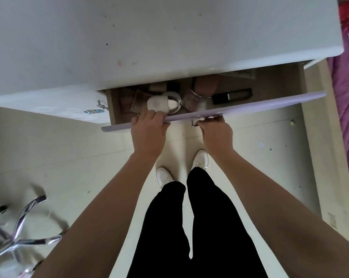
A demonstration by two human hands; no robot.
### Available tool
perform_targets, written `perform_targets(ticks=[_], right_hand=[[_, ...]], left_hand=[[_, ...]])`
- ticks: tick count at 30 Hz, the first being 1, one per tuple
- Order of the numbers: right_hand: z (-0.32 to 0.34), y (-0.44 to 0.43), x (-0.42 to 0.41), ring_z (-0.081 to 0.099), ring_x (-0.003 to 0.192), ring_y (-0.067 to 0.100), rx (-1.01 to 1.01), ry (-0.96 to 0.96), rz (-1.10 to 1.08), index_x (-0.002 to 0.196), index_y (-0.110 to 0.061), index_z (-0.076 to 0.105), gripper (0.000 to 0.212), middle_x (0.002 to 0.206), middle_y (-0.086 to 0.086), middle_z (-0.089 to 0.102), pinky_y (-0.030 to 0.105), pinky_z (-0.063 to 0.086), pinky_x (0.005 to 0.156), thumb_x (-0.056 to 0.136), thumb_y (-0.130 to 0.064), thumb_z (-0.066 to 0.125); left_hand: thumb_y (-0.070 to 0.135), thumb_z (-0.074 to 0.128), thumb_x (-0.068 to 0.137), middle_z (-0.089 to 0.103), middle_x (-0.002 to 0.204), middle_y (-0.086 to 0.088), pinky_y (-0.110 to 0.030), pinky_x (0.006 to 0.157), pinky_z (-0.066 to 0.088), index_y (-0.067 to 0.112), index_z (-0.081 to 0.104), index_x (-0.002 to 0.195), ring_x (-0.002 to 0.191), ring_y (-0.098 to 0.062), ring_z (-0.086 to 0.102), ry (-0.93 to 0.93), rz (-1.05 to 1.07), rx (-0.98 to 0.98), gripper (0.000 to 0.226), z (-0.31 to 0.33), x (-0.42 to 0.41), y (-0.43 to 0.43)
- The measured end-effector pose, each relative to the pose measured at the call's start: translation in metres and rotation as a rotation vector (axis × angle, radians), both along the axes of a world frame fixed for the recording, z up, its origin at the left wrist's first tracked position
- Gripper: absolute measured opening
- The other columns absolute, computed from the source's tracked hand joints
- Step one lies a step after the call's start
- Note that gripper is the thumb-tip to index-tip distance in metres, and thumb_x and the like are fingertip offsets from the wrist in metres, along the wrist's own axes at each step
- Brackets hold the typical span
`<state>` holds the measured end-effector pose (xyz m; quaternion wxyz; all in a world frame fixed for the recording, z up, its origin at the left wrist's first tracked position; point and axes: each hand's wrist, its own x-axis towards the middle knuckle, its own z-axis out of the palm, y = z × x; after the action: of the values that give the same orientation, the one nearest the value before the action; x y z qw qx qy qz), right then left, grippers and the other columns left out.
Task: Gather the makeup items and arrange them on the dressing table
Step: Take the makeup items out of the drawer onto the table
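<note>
Both hands gripped the drawer front (250, 106): left hand (148, 127) curled over its top edge, right hand (216, 128) pinching the handle. The makeup (169, 102) lay inside at twelve o'clock, nearest the left hand; the black tube (231, 96) ran left-right. The tabletop (149, 37) lay beyond.

Pale cream tiled floor (73, 157) underfoot, speckled with small dark marks and scraps. At lower left, shiny chrome star-shaped chair base (23, 235), blurred, legs splayed over the tiles. Along the right edge, purple crumpled fabric (348, 109) with a patch of red cloth (348, 15) above it at the top corner. Beside the fabric, pale beige strip of board (328, 157) running down the floor. In the middle, pair of white sneakers (200, 159) on the tiles, one set ahead of the other, below loose black trousers (209, 227). Small greenish scrap (292, 122) lying on the floor at right.
</note>
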<state>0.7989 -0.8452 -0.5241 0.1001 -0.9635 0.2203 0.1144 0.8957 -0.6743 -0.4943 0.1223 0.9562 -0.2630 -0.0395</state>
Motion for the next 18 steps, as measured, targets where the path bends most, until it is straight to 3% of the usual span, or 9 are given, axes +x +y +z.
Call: perform_targets(ticks=[8,14,18], right_hand=[[-0.001,0.012,-0.03,0.064,0.086,0.026,-0.012,0.018,-0.051,0.089,-0.033,0.078,0.04,0.072,-0.009,0.07,0.021,0.027,0.048,0.066,0.0,0.079],[0.001,0.015,-0.043,0.059,0.107,0.03,0.074,0.024,-0.087,0.104,-0.031,0.075,0.039,0.09,0.0,0.071,0.027,0.033,0.054,0.08,-0.002,0.066],[-0.008,0.016,-0.045,0.06,0.103,0.032,0.08,-0.015,-0.125,0.098,-0.029,0.075,0.037,0.091,0.002,0.071,0.026,0.033,0.05,0.076,0.001,0.069]], left_hand=[[0.03,0.074,0.079,0.066,0.086,-0.001,-0.037,0.072,0.04,0.017,0.067,0.089,0.081,-0.027,0.061,-0.002,0.001,-0.011,0.018,-0.004,-0.031,0.013],[0.031,0.073,0.08,0.066,0.088,0.001,-0.037,0.072,0.04,0.02,0.068,0.09,0.083,-0.026,0.06,0.046,-0.006,-0.05,0.016,-0.004,-0.043,0.02],[0.033,0.072,0.082,0.066,0.089,0.002,-0.036,0.071,0.039,0.021,0.068,0.089,0.083,-0.026,0.06,0.048,-0.013,-0.041,0.015,-0.011,-0.046,0.021]])
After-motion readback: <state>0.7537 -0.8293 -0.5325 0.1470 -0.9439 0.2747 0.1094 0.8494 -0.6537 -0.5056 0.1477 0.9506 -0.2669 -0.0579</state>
